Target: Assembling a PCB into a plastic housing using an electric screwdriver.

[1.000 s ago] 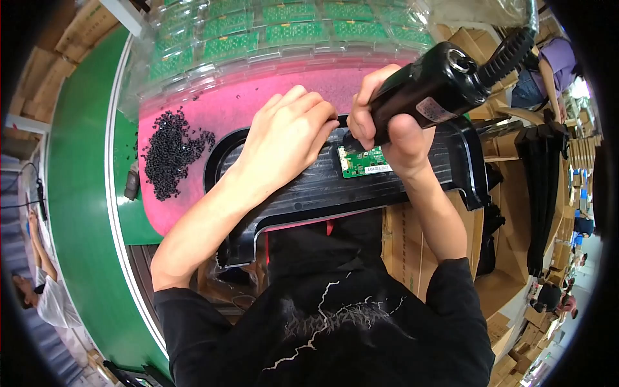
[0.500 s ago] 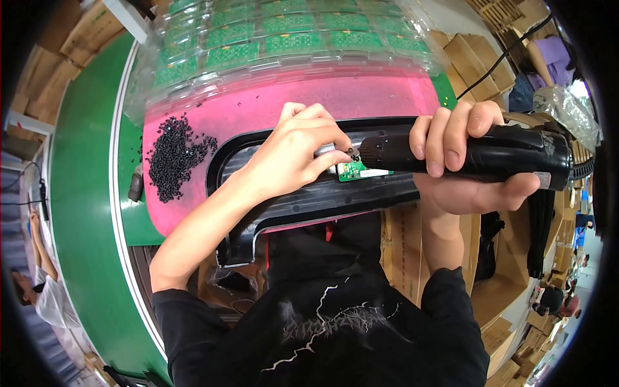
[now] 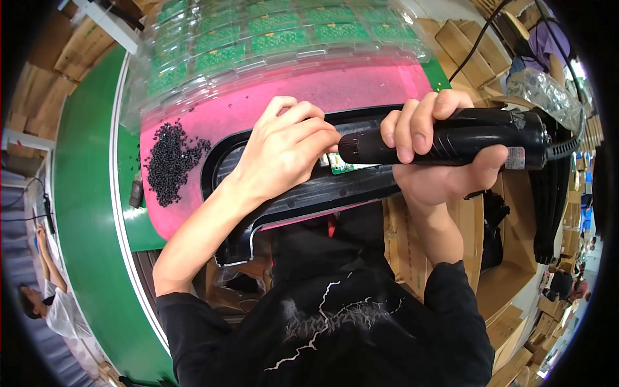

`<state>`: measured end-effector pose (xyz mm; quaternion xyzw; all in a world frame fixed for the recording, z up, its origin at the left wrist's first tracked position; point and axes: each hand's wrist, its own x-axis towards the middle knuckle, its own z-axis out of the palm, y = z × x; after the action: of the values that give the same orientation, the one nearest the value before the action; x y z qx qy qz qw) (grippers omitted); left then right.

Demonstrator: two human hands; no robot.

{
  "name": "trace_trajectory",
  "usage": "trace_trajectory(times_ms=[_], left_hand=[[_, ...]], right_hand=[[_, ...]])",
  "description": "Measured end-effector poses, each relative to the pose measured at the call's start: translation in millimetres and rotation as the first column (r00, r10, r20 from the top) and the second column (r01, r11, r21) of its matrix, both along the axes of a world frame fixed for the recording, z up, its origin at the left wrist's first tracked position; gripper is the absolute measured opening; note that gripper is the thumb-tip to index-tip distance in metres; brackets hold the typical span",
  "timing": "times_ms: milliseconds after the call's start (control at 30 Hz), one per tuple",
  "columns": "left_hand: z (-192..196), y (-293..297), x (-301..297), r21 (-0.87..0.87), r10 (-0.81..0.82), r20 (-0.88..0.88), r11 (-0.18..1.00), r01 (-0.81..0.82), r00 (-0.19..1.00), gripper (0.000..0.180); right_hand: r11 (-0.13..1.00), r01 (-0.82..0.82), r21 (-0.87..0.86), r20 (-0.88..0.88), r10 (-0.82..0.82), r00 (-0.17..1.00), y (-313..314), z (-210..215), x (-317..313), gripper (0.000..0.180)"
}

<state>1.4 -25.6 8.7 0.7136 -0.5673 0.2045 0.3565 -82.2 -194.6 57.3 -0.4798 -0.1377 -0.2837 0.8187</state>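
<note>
Two bare hands work over a long black plastic housing (image 3: 303, 193) that lies across a pink mat (image 3: 335, 90), but much of the job is hidden: the left hand (image 3: 284, 148) lies with curled fingers over the spot where the tip of the black electric screwdriver (image 3: 451, 138) meets the small green circuit board (image 3: 345, 166), so only a sliver of that board shows, and whether the fingers pinch a screw cannot be told. The right hand (image 3: 438, 161) is wrapped tightly round the screwdriver's body, which lies nearly level with its tip pointing toward the left hand; its cable runs out of view at the right rim. One loose heap of small black screws (image 3: 169, 161) sits on the mat, left of the housing. Beyond the mat stands a clear plastic tray (image 3: 271, 39) holding many green boards, too bent by the lens to count. Cardboard boxes (image 3: 464, 39) crowd the right side, and a green belt (image 3: 84, 193) curves along the left.
</note>
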Motion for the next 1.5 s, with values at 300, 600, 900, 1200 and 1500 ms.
trace_trajectory(times_ms=[300, 600, 900, 1200, 1500], left_hand=[[-2.4, -0.7, 5.1, -0.004, 0.101, -0.171, 0.995, -0.103, 0.98, 0.014], [-2.6, 0.8, 6.6, 0.123, 0.099, -0.237, 0.99, -0.071, 0.967, 0.014], [-9.0, 2.1, 5.3, 0.201, 0.118, -0.196, 0.977, -0.078, 0.974, 0.01], [-9.4, 4.1, 3.1, 0.317, -0.066, -0.178, 0.941, 0.121, 0.982, 0.017], [-5.0, 3.3, 2.1, 0.069, -0.163, -0.366, 0.977, 0.202, 0.916, 0.016]], right_hand=[[0.964, -0.244, -0.107, -0.085, 0.236, 0.968, -3.8, -18.7, -4.3, 0.061], [0.938, -0.328, -0.109, -0.089, 0.319, 0.943, 5.2, -29.6, 5.9, 0.049], [0.93, -0.301, -0.21, -0.016, 0.305, 0.952, 9.1, -38.5, 13.6, 0.042], [0.966, -0.092, -0.242, 0.084, 0.115, 0.99, 0.9, -6.5, -6.2, 0.077], [0.974, -0.118, -0.195, 0.216, 0.16, 0.963, -12.7, 1.5, -12.6, 0.077]])
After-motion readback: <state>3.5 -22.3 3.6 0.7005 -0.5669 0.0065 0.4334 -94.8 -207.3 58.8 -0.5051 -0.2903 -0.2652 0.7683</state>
